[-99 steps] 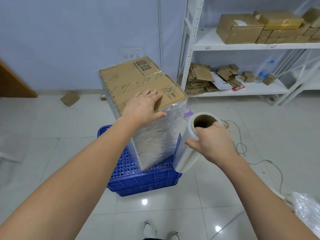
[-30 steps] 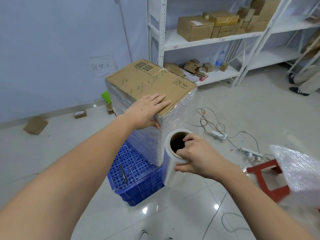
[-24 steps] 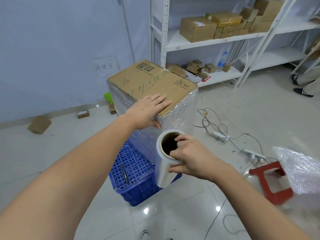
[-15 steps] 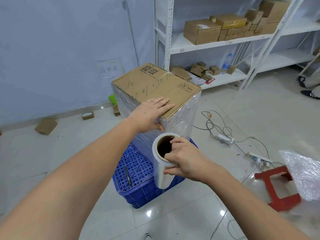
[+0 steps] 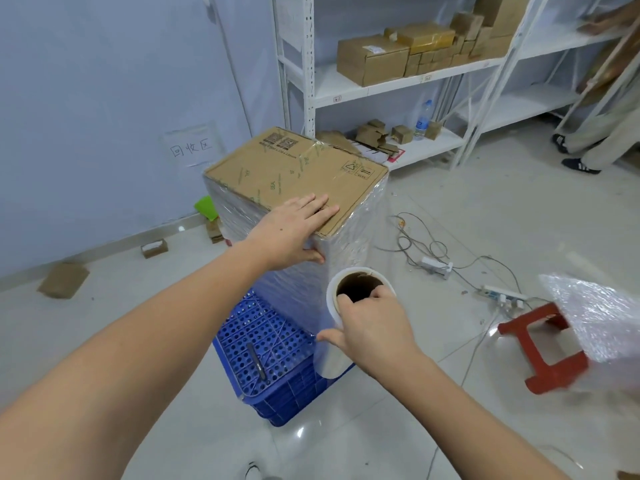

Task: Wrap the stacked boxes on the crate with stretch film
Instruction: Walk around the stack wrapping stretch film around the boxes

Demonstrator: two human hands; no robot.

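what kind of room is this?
Probably a small stockroom or packing area: white metal shelving holding brown cardboard cartons, a film-wrapped stack of cardboard boxes standing on a blue perforated plastic crate, and flattened cardboard scraps lying on the pale tiled floor.

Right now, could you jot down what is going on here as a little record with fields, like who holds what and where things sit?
Left hand: left hand rests flat on top of the film-wrapped brown cardboard box stack
Right hand: right hand grips the clear stretch film roll, fingers hooked in its core
Stack support: blue perforated plastic crate on the floor
On crate: black pen
Nearby: red plastic stool, white power strips
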